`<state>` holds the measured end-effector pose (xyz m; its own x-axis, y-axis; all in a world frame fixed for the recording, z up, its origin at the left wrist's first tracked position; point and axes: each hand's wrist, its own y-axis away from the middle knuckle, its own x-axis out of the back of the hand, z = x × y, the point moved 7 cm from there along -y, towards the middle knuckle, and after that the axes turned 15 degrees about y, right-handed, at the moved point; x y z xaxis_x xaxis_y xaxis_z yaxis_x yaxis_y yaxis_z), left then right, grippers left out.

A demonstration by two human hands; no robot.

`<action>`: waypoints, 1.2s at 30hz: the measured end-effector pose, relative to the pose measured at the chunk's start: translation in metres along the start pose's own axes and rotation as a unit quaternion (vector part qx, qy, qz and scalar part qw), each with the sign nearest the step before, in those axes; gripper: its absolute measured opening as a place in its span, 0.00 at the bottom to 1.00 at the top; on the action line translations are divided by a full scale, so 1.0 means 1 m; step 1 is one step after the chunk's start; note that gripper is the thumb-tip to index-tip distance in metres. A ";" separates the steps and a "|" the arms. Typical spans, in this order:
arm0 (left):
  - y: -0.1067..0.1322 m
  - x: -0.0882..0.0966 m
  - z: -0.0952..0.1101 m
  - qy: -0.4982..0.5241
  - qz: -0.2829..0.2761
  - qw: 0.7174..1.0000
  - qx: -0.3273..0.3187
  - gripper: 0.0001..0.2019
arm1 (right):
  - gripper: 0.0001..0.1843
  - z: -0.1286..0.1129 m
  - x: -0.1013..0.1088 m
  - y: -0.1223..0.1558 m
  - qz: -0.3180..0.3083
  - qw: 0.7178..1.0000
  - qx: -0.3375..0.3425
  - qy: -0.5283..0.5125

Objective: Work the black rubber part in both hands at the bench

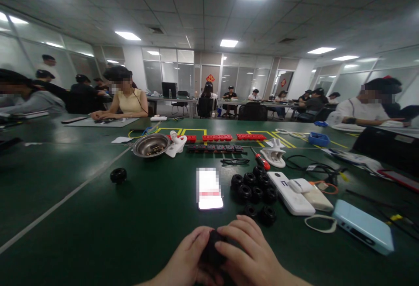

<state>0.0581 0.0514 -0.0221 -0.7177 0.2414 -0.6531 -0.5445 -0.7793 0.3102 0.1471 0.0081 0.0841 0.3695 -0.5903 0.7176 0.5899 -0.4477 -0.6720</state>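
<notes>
Both my hands meet at the bottom middle of the view, wrapped around one small black rubber wheel point(212, 251). My left hand point(186, 260) cups it from the left with curled fingers. My right hand point(252, 255) grips it from the right, fingers folded over the top. Just beyond them lies a cluster of several more black wheels point(253, 187) on the green table point(98, 216). A lit phone point(209, 188) lies flat left of that cluster. One lone black wheel point(118, 175) sits farther left.
A metal bowl point(151, 145), red and black part strips point(216, 143), a red-handled screwdriver point(262, 160), white power banks point(291, 194), a light blue case point(363, 227) and cables lie across the table. Other people sit at the left, right and far tables.
</notes>
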 end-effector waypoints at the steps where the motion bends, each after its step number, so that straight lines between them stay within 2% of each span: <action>1: 0.000 0.001 0.000 -0.004 0.004 1.000 -0.001 0.28 | 0.16 0.003 0.000 0.001 0.003 1.000 -0.019 -0.010; 2: -0.001 0.003 0.001 -0.006 0.007 1.000 -0.011 0.27 | 0.22 0.007 -0.001 0.002 -0.002 0.998 -0.056 -0.026; 4: 0.000 0.004 0.003 -0.007 0.005 0.999 -0.043 0.25 | 0.29 0.017 -0.009 0.007 -0.050 0.987 -0.138 -0.064; 6: 0.002 0.004 0.005 -0.018 0.001 0.998 -0.064 0.23 | 0.27 0.018 -0.017 0.010 -0.099 0.978 -0.165 -0.077; 8: 0.003 0.004 0.006 -0.032 0.011 0.997 -0.065 0.24 | 0.23 0.010 -0.015 0.006 -0.102 0.986 -0.115 -0.063; 11: 0.004 0.001 0.002 -0.046 0.023 0.999 -0.008 0.29 | 0.14 -0.002 -0.002 0.001 -0.060 0.998 -0.021 -0.027; 13: 0.004 0.000 0.002 -0.048 0.026 0.998 0.006 0.28 | 0.16 -0.003 -0.001 0.002 -0.067 0.997 -0.014 -0.035; 15: 0.003 0.001 0.005 -0.034 0.033 0.999 -0.017 0.25 | 0.22 0.007 -0.004 0.006 -0.083 0.989 -0.092 -0.078; 17: 0.004 0.003 0.008 -0.020 0.038 0.998 -0.048 0.22 | 0.26 0.020 -0.015 0.015 -0.123 0.964 -0.199 -0.127; 19: 0.005 0.004 0.008 -0.030 0.036 0.997 -0.058 0.23 | 0.19 0.027 -0.028 0.023 -0.181 0.936 -0.264 -0.149; 20: 0.006 0.004 0.009 -0.042 0.035 0.997 -0.059 0.24 | 0.15 0.027 -0.032 0.024 -0.205 0.930 -0.264 -0.149; 22: 0.006 0.001 0.008 -0.058 0.028 0.997 -0.046 0.26 | 0.12 0.021 -0.032 0.020 -0.205 0.945 -0.214 -0.137; 24: 0.005 -0.001 0.006 -0.052 0.021 0.998 -0.023 0.26 | 0.13 0.013 -0.022 0.011 -0.149 0.973 -0.135 -0.113; 26: 0.003 -0.002 0.005 -0.038 0.017 0.999 -0.012 0.25 | 0.16 0.008 -0.014 0.007 -0.107 0.985 -0.086 -0.103; 27: 0.003 -0.001 0.006 -0.032 0.017 0.999 -0.017 0.24 | 0.18 0.009 -0.012 0.007 -0.103 0.984 -0.098 -0.107; 29: 0.004 0.000 0.007 -0.038 0.021 0.998 -0.035 0.22 | 0.23 0.019 -0.018 0.012 -0.130 0.965 -0.181 -0.140; 30: 0.004 0.000 0.007 -0.050 0.020 0.998 -0.041 0.22 | 0.22 0.024 -0.023 0.016 -0.159 0.947 -0.228 -0.163; 32: 0.007 -0.002 0.007 -0.082 0.013 0.995 -0.053 0.24 | 0.14 0.028 -0.035 0.023 -0.218 0.914 -0.284 -0.194; 34: 0.009 -0.005 0.010 -0.108 0.009 0.992 -0.063 0.25 | 0.10 0.023 -0.040 0.023 -0.245 0.912 -0.263 -0.195; 36: 0.009 -0.007 0.012 -0.122 0.016 0.991 -0.050 0.25 | 0.11 0.016 -0.035 0.017 -0.208 0.940 -0.203 -0.179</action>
<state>0.0529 0.0498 -0.0066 -0.8237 0.3393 -0.4543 -0.4833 -0.8392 0.2494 0.1553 0.0316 0.0501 0.4286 -0.0753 0.9003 0.4413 -0.8521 -0.2814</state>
